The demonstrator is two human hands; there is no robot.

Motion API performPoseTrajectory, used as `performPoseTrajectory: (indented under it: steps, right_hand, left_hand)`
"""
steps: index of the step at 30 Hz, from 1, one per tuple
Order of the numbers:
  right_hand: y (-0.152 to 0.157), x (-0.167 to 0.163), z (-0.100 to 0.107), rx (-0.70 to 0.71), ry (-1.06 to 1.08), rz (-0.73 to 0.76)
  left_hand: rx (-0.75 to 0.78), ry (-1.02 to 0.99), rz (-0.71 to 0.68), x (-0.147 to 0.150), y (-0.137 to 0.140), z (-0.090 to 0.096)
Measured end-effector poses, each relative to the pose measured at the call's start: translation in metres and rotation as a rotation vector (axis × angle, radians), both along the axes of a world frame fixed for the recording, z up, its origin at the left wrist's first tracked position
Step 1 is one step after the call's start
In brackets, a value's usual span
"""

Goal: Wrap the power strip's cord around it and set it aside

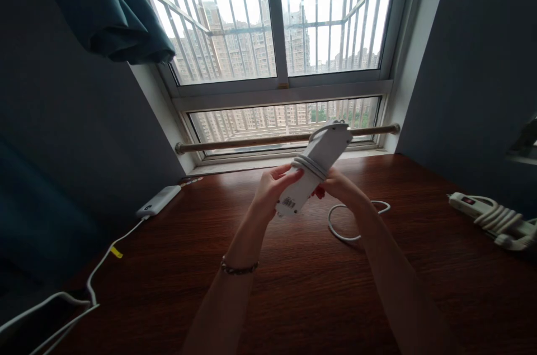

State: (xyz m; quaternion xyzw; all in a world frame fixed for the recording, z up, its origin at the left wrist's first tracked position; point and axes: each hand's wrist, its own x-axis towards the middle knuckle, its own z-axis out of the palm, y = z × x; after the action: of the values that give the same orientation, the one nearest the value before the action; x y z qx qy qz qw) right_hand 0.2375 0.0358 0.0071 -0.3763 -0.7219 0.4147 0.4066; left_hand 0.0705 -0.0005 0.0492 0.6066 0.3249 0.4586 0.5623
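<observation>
A white power strip (302,190) is held up above the brown wooden table, tilted, with its labelled underside toward me. White cord (311,166) is wound in several turns about its middle. My left hand (272,184) grips the near left edge, thumb lying on the underside beside the windings. From the right, my right hand (335,184) is closed at the other edge by the cord; its fingers are partly hidden behind the strip. A loose loop of white cable (331,226) lies on the table under my right forearm.
Another power strip (490,215), wrapped in its cord, lies at the table's right. A white box-shaped device (159,201) with a cable and yellow tag (116,252) is at the left. Behind the table (302,288), a rail (251,142) crosses the window.
</observation>
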Motion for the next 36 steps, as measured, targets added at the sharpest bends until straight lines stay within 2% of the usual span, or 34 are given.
performPoseTrajectory:
  steps: [2,5,7,10,12,16,21,24,29,32,34,36]
  right_hand:
    - [-0.001,0.01,0.0,-0.091,-0.166,0.079]
    - [-0.002,0.018,0.0,-0.154,-0.39,0.006]
    - [-0.006,0.016,0.003,-0.077,-0.496,-0.086]
    - [-0.017,0.006,0.013,0.047,-0.645,-0.158]
    - [-0.025,-0.001,0.019,0.141,-0.759,-0.229]
    - [-0.036,-0.009,0.025,0.42,-0.91,-0.363]
    - [-0.039,-0.011,0.022,0.543,-0.957,-0.331]
    - [-0.04,-0.014,0.02,0.443,-0.81,-0.229]
    - [-0.034,-0.01,0.018,-0.015,-0.434,0.04]
    - [-0.03,0.002,0.018,-0.181,-0.4,0.202]
    - [-0.028,0.009,0.021,-0.154,-0.412,0.217]
    - [-0.029,0.012,0.025,0.017,-0.408,0.103]
  left_hand:
    - [0.055,0.042,0.091,-0.007,0.008,-0.004]
    - [0.197,0.199,0.346,-0.018,0.022,-0.013]
    - [0.274,0.339,0.54,-0.021,0.03,-0.019]
    - [0.364,0.52,0.691,-0.019,0.033,-0.024]
    - [0.421,0.621,0.737,-0.015,0.031,-0.024]
    - [0.522,0.831,0.781,-0.004,0.023,-0.024]
    - [0.601,1.009,0.701,0.001,0.014,-0.026]
    - [0.651,1.004,0.753,-0.003,0.014,-0.023]
    - [0.74,0.805,0.992,-0.017,0.014,-0.01]
    - [0.776,0.691,1.127,-0.028,0.013,-0.002]
    - [0.776,0.679,1.171,-0.036,0.013,0.001]
    - [0.778,0.715,1.18,-0.042,0.013,0.002]
